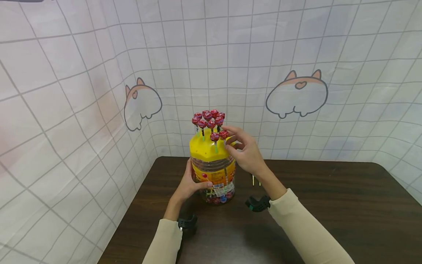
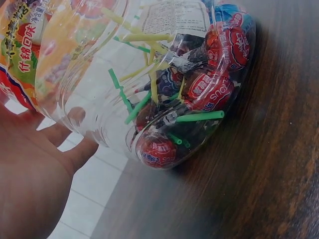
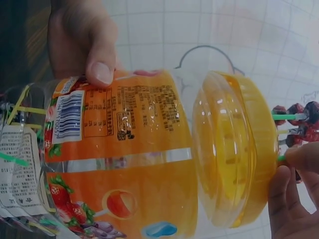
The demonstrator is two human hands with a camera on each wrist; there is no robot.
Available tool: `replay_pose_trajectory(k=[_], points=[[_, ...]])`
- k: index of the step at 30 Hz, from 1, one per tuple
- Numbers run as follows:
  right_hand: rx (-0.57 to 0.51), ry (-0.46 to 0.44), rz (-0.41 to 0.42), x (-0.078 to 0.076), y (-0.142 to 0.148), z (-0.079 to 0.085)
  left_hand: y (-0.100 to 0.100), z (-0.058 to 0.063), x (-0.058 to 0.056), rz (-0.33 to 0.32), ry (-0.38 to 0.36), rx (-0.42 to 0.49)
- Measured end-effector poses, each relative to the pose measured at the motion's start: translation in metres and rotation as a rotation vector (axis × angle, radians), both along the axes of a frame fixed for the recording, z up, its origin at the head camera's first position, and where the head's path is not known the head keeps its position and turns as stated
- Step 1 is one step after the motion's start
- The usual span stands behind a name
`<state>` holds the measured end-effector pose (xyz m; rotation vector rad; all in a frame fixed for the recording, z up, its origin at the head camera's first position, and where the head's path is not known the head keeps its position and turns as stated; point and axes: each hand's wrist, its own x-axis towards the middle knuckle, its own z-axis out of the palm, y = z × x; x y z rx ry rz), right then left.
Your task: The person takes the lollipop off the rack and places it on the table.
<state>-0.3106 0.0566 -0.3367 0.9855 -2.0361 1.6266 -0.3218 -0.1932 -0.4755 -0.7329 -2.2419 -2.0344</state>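
Note:
A clear plastic candy jar [image 1: 215, 178] with an orange fruit label stands upright on the table. My left hand [image 1: 190, 187] holds its left side, the thumb across the label. Wrapped lollipops with green and yellow sticks [image 2: 201, 116] lie loose in the jar's bottom. Several red lollipops [image 1: 207, 115] stand upright in the yellow lid [image 1: 207, 150]. At the lid's right edge, my right hand [image 1: 245, 150] pinches a red-wrapped lollipop [image 1: 224, 134] low on its stick. In the right wrist view, its green stick [image 3: 282, 158] meets the lid top between thumb and fingers.
Two pale stick ends [image 1: 253, 180] show on the dark wooden table [image 1: 323, 205], right of the jar and partly behind my right forearm. A white grid-patterned cloth [image 1: 224, 47] with dog drawings stands behind the table and along its left side.

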Motion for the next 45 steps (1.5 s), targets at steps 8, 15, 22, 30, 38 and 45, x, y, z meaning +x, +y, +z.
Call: replay_pose_trajectory(k=[8, 15, 22, 30, 38, 45], points=[[-0.101, 0.015, -0.022, 0.002, -0.002, 0.003, 0.001, 0.0, 0.002, 0.0, 0.003, -0.002], [-0.18, -0.009, -0.031, 0.007, 0.004, 0.005, 0.0, 0.001, 0.001, -0.003, 0.003, 0.006], [-0.194, -0.065, -0.081, 0.013, 0.023, -0.009, 0.002, -0.001, -0.002, -0.014, 0.01, 0.005], [-0.232, -0.157, -0.137, 0.015, 0.049, -0.043, 0.0, -0.001, 0.001, 0.004, 0.004, -0.001], [-0.25, -0.201, -0.177, 0.013, 0.074, -0.065, -0.001, 0.001, 0.002, -0.003, 0.001, -0.001], [-0.227, -0.216, -0.194, 0.012, 0.089, -0.074, 0.0, 0.001, 0.005, 0.001, -0.005, -0.005]])
